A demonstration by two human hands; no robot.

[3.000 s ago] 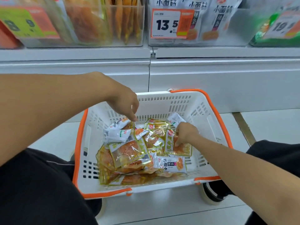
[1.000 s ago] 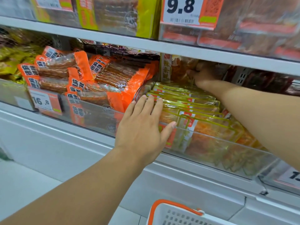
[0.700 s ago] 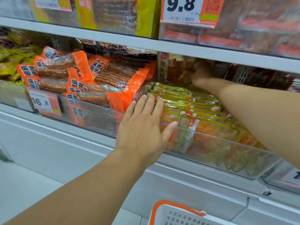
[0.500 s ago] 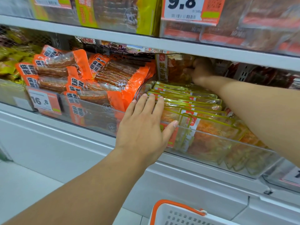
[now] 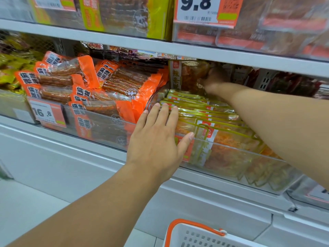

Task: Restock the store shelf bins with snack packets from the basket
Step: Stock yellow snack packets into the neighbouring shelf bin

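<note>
packets: yellow-edged clear snack packets (image 5: 222,125), orange-red contents, standing in a row front to back inside the clear bin
bin: clear plastic shelf bin (image 5: 231,163), middle shelf, landmark for the rest; front wall see-through, packets visible through it
upright packet: one packet (image 5: 188,75) stands at the back of the bin, taller than the row, label strip with characters facing out
right hand: right hand (image 5: 214,81) reached deep to the back of the bin, under the upper shelf, against the upright packet; fingers shadowed and blurred, cannot tell whether they grip it
right arm: forearm crosses over the bin's right half, above the row
left hand: left hand (image 5: 156,139) flat, fingers straight and together, palm on the bin's front left corner; fingertips over the rim touching the front packets, thumb spread right along the front wall
orange packs: orange sausage-stick packs (image 5: 110,82) piled in the neighbouring bin, just left of the bin
16.8 tag: price tag (image 5: 47,113) on that neighbour's front, well left of the bin
yellow packs: yellow-green packs (image 5: 10,72) further left, blurred
upper shelf: shelf edge (image 5: 160,47) above the bin; 9.8 tag (image 5: 204,9) above it, more packed goods behind, blurred
basket: white basket (image 5: 192,236) with orange handle, below the bin at the frame's bottom edge; contents out of view
floor: pale floor (image 5: 26,211) below left of the bin
</note>
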